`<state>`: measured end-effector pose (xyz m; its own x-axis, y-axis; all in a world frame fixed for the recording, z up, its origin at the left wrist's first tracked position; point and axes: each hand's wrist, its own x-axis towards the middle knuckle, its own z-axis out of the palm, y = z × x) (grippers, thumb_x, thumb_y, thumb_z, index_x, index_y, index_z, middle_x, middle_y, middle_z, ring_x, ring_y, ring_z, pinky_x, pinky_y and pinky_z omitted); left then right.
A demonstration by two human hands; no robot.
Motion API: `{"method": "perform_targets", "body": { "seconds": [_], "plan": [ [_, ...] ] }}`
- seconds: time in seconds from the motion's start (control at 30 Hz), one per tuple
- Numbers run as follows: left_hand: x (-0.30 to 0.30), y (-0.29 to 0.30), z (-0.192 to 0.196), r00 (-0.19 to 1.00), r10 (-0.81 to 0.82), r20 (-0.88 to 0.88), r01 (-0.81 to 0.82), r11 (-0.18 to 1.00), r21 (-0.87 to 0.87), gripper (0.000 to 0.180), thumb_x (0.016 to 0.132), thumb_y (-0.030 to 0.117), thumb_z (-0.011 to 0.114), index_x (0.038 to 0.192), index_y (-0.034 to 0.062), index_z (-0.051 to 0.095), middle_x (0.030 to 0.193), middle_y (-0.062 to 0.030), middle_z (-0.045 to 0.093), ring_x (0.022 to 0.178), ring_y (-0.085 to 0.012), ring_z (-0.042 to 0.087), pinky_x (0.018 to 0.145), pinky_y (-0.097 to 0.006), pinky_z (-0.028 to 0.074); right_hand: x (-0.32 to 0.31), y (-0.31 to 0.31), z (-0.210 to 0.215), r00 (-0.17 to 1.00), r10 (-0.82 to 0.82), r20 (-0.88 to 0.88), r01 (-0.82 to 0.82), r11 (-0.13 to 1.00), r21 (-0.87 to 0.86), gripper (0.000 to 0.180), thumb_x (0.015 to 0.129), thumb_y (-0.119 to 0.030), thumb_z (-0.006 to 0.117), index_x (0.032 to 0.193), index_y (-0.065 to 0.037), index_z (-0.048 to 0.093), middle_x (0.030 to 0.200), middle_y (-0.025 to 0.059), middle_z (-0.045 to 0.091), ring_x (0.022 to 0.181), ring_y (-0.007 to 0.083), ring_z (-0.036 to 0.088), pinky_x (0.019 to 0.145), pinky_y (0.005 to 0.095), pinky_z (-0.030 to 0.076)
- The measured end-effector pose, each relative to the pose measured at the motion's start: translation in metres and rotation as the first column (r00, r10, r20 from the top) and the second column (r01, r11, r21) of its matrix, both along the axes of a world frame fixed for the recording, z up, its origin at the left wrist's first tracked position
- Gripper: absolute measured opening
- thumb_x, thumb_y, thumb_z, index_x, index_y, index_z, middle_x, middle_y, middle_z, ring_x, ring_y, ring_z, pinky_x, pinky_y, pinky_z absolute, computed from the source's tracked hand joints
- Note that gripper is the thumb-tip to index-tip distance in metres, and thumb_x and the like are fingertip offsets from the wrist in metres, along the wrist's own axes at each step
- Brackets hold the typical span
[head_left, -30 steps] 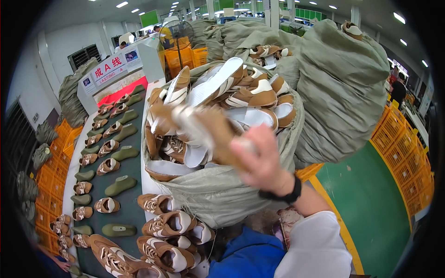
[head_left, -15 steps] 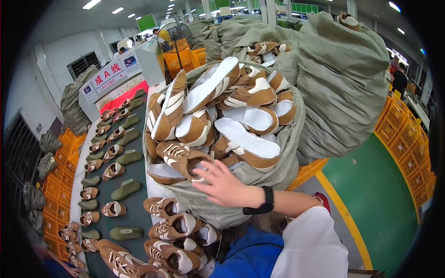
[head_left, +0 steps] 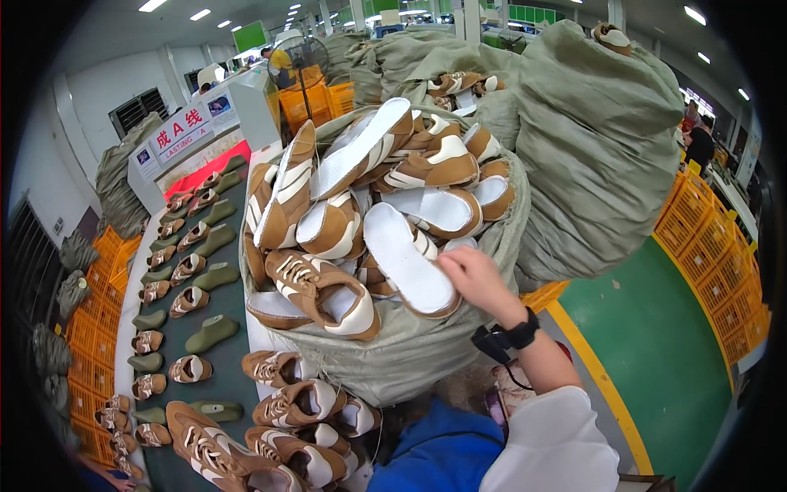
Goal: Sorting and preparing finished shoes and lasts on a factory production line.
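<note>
A big grey-green sack (head_left: 410, 353) in front of me is heaped with brown and white shoe uppers. My right hand (head_left: 474, 277), a black watch on its wrist, reaches into the sack from the lower right. Its fingers curl over the edge of an upturned shoe upper with a white insole (head_left: 407, 261). A laced brown upper (head_left: 328, 291) lies just left of it. My left hand is out of the picture.
On the left a dark conveyor belt (head_left: 234, 344) carries rows of brown uppers and green shoe lasts (head_left: 211, 332). More uppers pile up below the sack (head_left: 303, 402). Further full sacks (head_left: 590, 139) stand to the right, orange crates (head_left: 721, 271) beyond them, and people work far off.
A second ago my right hand was raised with a brown upper in it. It then dropped open to the sack's front, and now it has moved up onto the white-insole upper.
</note>
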<state>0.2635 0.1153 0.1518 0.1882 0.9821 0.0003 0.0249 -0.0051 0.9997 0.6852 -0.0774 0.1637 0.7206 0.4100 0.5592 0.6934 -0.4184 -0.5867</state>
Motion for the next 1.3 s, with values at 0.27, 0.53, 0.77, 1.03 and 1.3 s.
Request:
{"method": "perform_targets", "body": {
  "seconds": [0.27,0.53,0.77,1.03,1.3],
  "plan": [
    [-0.009,-0.001,-0.007,0.990,0.051,0.132,-0.031,0.988,-0.151,0.047,0.086,0.020,0.051,0.128,0.0000,0.044,0.130,-0.0142,0.043,0.114,-0.0259,0.046,0.093,-0.037,0.041,0.069,-0.026,0.014,0.885,-0.463,-0.059,0.458,0.885,-0.081,0.030,0.085,-0.026,0.054,0.105,-0.004,0.058,0.087,0.0179,0.063,0.079,0.0320,0.060,0.071,0.0352,0.048],
    [0.003,-0.007,0.002,0.983,0.023,0.184,0.005,0.989,-0.150,0.046,0.086,0.017,0.050,0.129,0.0010,0.043,0.128,-0.0136,0.045,0.113,-0.0262,0.047,0.094,-0.037,0.040,0.037,0.019,0.026,0.602,0.387,-0.699,-0.013,0.879,0.476,0.047,0.088,-0.038,0.056,0.110,0.003,0.055,0.101,0.0055,0.060,0.094,0.0117,0.053,0.079,0.0267,0.044],
    [0.008,-0.015,0.006,0.986,0.044,0.163,-0.010,0.978,-0.208,0.046,0.086,0.015,0.051,0.129,0.0008,0.043,0.129,-0.0136,0.044,0.114,-0.0259,0.046,0.094,-0.037,0.040,0.024,-0.058,0.052,0.618,0.717,-0.322,-0.010,0.417,0.909,0.027,0.087,-0.016,0.050,0.105,0.001,0.058,0.098,0.0099,0.063,0.089,0.0168,0.061,0.079,0.0280,0.048],
    [-0.022,0.013,-0.046,0.958,-0.051,0.284,0.064,0.997,-0.037,0.054,0.085,0.022,0.055,0.131,0.0008,0.036,0.123,-0.0137,0.049,0.110,-0.0237,0.050,0.093,-0.035,0.040,-0.047,-0.059,0.037,0.322,0.905,-0.279,0.186,0.229,0.956,0.044,0.090,-0.038,0.043,0.112,-0.001,0.056,0.095,0.0111,0.065,0.079,0.0213,0.064,0.073,0.0319,0.052],
    [-0.010,0.058,-0.080,0.941,-0.185,0.285,0.137,0.974,0.181,0.053,0.086,0.034,0.056,0.123,-0.0024,0.043,0.117,-0.0124,0.055,0.102,-0.0222,0.057,0.088,-0.034,0.048,-0.106,0.064,-0.051,-0.087,0.765,-0.639,-0.106,0.630,0.769,0.042,0.089,-0.035,0.042,0.108,0.000,0.054,0.093,0.0099,0.063,0.081,0.0198,0.061,0.074,0.0320,0.050]
  ]
}}
